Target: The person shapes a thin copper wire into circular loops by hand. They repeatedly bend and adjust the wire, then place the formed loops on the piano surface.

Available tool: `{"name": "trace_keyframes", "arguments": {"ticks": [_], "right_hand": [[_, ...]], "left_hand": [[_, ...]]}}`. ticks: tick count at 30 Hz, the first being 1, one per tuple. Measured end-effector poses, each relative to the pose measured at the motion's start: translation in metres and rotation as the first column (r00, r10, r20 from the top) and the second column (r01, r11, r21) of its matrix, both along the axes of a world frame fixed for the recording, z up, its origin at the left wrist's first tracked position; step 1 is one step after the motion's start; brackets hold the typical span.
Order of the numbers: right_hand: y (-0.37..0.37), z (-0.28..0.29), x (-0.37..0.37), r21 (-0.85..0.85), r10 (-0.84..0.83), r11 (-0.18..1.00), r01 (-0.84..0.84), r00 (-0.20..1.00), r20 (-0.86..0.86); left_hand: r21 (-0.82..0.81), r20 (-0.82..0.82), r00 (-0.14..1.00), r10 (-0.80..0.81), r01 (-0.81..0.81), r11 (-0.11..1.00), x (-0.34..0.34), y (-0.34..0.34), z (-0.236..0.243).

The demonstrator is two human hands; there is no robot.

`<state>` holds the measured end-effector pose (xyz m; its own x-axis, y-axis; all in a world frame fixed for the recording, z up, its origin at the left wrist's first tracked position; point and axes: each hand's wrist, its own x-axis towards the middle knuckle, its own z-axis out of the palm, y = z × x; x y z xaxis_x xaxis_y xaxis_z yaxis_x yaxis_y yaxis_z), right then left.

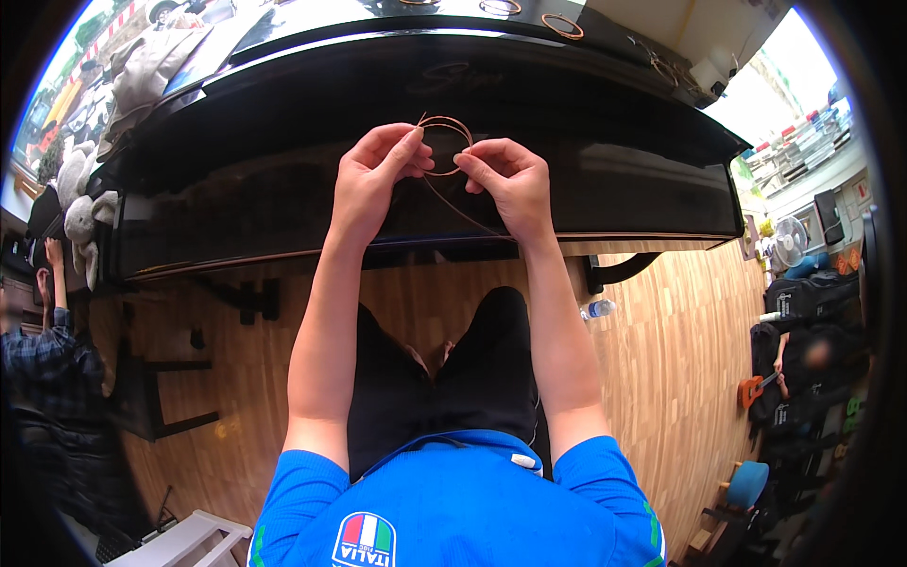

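Note:
Above the glossy black piano (605, 189), both my hands hold a small loop of thin copper-brown strand (448, 119). My left hand (373, 170) pinches the loop's left side between thumb and fingertips, where a short end sticks up. On the opposite side, my right hand (515, 180) grips the loop between thumb and forefinger. A long loose tail of the strand hangs from the loop's bottom and runs toward my right wrist. Whether the strand is wire or cane, I cannot tell.
Similar coils (563, 26) and a tangle of strands (673, 68) lie on the piano top. A grey plush toy (83, 215) hangs at its left end. A bottle (597, 309) stands on the floor. One person (47, 350) sits left; another, right, holds an orange ukulele (751, 390).

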<state>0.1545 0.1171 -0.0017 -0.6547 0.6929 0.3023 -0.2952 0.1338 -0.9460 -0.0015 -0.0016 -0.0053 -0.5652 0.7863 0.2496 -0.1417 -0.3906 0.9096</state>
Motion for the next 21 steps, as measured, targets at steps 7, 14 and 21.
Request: {"name": "trace_keyframes", "arguments": {"ticks": [7,14,21], "right_hand": [[0.000,-0.002,-0.001,0.009,-0.019,1.000,0.020,0.998,-0.061],[-0.031,0.017,0.013,0.145,-0.221,0.963,0.225,0.974,-0.044],[-0.090,-0.006,0.031,-0.276,0.119,0.958,-0.077,0.983,0.142]], "left_hand": [[0.012,0.045,0.999,0.016,-0.017,1.000,0.000,-0.001,0.005],[0.053,0.058,0.997,0.041,-0.044,0.998,-0.002,0.002,-0.001],[0.078,0.133,0.991,0.000,-0.010,0.997,0.000,0.001,-0.002]]}}
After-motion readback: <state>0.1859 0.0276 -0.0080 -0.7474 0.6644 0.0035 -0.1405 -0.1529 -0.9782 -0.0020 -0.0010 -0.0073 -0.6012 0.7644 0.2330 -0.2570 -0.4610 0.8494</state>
